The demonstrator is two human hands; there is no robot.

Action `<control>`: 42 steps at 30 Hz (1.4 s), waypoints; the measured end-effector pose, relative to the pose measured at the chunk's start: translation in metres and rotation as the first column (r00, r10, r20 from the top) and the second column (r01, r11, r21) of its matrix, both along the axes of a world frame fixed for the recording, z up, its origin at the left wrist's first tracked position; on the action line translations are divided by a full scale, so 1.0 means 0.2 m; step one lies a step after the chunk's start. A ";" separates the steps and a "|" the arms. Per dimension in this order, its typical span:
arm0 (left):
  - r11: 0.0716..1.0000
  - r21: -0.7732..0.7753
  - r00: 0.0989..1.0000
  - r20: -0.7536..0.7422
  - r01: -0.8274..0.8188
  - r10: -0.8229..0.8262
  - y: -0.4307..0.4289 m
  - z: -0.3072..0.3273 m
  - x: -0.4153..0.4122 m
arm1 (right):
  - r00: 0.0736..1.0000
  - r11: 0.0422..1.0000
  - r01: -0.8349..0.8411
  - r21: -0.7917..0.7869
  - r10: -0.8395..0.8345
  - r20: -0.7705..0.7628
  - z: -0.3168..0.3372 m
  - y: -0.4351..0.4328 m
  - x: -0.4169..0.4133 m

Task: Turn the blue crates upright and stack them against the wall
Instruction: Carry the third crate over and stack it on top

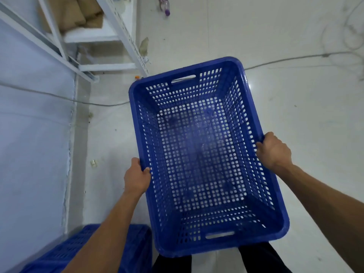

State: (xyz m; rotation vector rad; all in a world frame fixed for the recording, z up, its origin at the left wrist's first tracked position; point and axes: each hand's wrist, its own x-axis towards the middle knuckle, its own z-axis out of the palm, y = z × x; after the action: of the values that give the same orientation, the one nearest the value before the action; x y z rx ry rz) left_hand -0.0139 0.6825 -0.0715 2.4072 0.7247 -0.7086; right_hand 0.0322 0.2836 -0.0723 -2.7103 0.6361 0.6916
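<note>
A large blue perforated crate (pixel 201 154) is held upright in front of me, its open top facing the camera and the floor showing through its base. My left hand (pixel 136 177) grips the left long rim. My right hand (pixel 273 150) grips the right long rim. A second blue crate (pixel 65 251) lies at the bottom left beside the wall (pixel 29 134), partly hidden by my left forearm; which way up it lies I cannot tell.
A white metal shelf frame (pixel 126 34) with brown sacks (pixel 86 16) stands at the upper left. Cables (pixel 295 59) run across the pale tiled floor. A plastic bottle (pixel 165 5) lies at the top. Small debris (pixel 94 162) sits near the wall.
</note>
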 end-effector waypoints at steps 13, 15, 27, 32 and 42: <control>0.998 0.035 0.996 0.080 -0.044 0.041 -0.40 1.40 -0.09 | 0.973 0.981 0.072 0.179 -0.109 0.204 1.30 -0.33 -0.15; 0.991 0.045 0.987 0.096 -0.129 0.125 -0.46 1.60 -0.19 | 0.969 0.973 0.042 0.225 -0.095 0.230 1.49 -0.35 -0.18; 0.873 0.025 0.823 0.348 -0.487 0.449 -0.62 2.30 -0.90 | 0.899 0.933 -0.287 0.218 0.183 0.399 2.10 -0.24 -0.20; 0.798 0.066 0.751 0.391 -0.599 0.532 -0.47 2.49 -1.23 | 0.842 0.868 -0.457 0.193 0.352 0.410 2.32 -0.01 -0.23; 0.635 0.009 0.532 0.555 -0.773 0.640 -0.37 2.96 -2.20 | 0.652 0.681 -0.707 0.192 0.521 0.551 2.78 0.46 -0.81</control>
State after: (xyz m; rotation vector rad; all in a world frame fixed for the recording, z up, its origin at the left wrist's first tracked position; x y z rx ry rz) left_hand -0.4536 0.6089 0.5198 2.0348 1.4940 0.3892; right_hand -0.1300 0.3749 0.4840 -2.5113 -0.5605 0.2270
